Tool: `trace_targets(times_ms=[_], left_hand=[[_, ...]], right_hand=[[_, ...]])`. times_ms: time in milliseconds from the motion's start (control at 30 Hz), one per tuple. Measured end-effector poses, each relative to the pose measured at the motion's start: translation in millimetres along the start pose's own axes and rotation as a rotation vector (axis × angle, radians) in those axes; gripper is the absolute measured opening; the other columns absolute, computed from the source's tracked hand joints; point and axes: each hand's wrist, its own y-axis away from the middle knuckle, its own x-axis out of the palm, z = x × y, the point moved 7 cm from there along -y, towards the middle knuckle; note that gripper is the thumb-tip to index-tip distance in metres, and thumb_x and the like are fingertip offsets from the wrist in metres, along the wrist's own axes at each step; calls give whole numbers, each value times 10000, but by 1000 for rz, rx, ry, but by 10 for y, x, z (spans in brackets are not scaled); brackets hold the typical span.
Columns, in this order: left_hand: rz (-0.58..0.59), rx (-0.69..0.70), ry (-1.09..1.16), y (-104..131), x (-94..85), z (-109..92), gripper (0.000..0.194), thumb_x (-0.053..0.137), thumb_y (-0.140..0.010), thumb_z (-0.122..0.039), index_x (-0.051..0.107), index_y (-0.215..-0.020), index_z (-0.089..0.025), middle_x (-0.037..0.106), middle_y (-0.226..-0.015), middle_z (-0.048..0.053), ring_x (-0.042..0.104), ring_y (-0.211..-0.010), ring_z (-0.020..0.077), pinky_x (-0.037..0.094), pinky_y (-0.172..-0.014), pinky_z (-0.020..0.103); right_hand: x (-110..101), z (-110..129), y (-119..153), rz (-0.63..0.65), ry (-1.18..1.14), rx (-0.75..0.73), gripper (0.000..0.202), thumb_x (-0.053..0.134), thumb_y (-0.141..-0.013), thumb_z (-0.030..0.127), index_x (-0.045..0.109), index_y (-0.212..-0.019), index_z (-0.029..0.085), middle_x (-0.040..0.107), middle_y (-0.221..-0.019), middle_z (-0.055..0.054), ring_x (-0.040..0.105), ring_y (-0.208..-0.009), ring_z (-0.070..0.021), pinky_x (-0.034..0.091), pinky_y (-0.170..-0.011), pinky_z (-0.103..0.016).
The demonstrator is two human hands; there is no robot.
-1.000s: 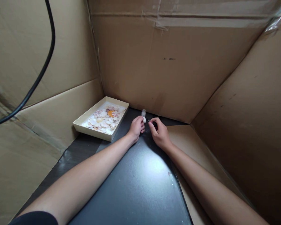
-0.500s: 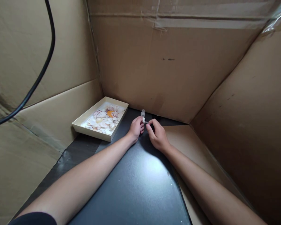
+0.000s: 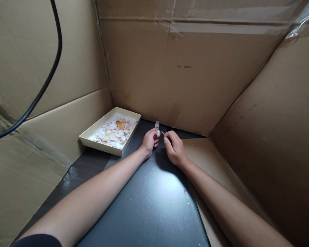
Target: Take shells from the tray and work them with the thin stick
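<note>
**Shell pinched at the far edge of the table**

Your left hand (image 3: 149, 141) has its grip closed on a small white shell (image 3: 158, 133), pinched between the fingertips just in front of a tiny clear bottle (image 3: 157, 125) that stands upright near the cardboard wall (image 3: 185, 75). Your right hand (image 3: 175, 148) sits just beside it, fingers closed on a thin brush (image 3: 162, 132) whose tip points at the shell; whether the tip touches it is too small to tell. To the left, a cream tray (image 3: 103, 144) of mixed shells lies on the dark table (image 3: 149, 206).
</note>
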Motion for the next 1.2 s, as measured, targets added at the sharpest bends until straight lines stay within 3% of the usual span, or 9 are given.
trace_targets(times_ms=[667, 867, 1200], left_hand=[[-37, 29, -40, -14, -24, 11, 187, 493, -727, -281, 372, -620, -186, 305, -496, -71, 251, -362, 42, 176, -347, 170], [-86, 41, -63, 5, -35, -12, 183, 482, -748, -263, 374, -623, -185, 308, -476, -74, 258, -366, 42, 185, -357, 165], [-93, 46, -54, -10, -57, 10, 189, 483, -766, -292, 376, -647, -193, 291, -482, -81, 255, -352, 45, 184, -343, 166]], right_hand=[[88, 60, 24, 133, 161, 6, 115, 430, -888, 251, 517, -814, 232, 561, -788, -2, 524, -710, -153, 377, -651, -252], [93, 122, 26, 151, 182, -35, 118, 431, -888, 260, 532, -833, 235, 565, -807, -11, 534, -720, -156, 386, -657, -251], [72, 13, 15, 116, 172, 47, 123, 430, -871, 241, 537, -812, 233, 568, -776, -3, 526, -713, -156, 375, -647, -250]])
